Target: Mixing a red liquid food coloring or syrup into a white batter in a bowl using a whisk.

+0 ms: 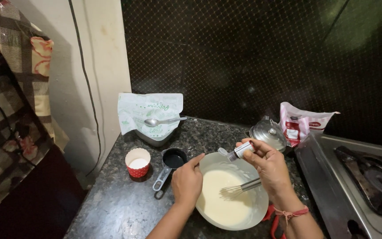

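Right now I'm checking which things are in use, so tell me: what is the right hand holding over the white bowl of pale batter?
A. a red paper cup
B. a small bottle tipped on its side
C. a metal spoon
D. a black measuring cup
B: the right hand pinches a small bottle with a white cap, tilted sideways above the white bowl of pale batter, where a metal whisk rests; the left hand touches the rim.

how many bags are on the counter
2: a pale green bag with a spoon lying on it by the left wall, and a white-and-red bag beside the stove. Others may be hidden.
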